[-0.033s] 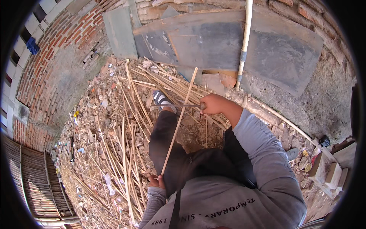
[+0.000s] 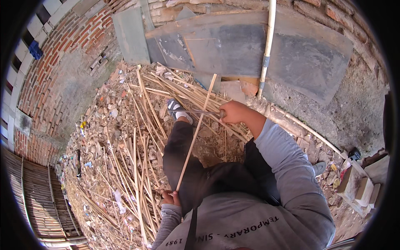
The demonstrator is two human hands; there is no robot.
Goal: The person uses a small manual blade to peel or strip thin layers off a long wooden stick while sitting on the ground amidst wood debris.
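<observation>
My right hand (image 2: 234, 112) is closed round the handle of a long, narrow knife (image 2: 189, 111). Its thin dark blade points left and lies across a pale bamboo strip (image 2: 195, 141), touching it or just over it. That strip slants from above the blade down to my left hand (image 2: 171, 198), whose fingers pinch its lower end beside my left thigh. A pile of similar strips (image 2: 183, 89) lies on the ground beyond the knife. Further loose strips (image 2: 135, 179) are spread to the left of my leg.
Rubble and litter (image 2: 96, 154) cover the ground on the left. Grey panels (image 2: 233, 46) lean on the far brick wall, with a pale upright pipe (image 2: 266, 54) before them. My left foot (image 2: 177, 109) rests by the pile. Pale blocks (image 2: 360, 189) stand at the right.
The knife's blade has tilted slightly, its tip a little higher and further right. My left hand and the strip stay nearly still.
</observation>
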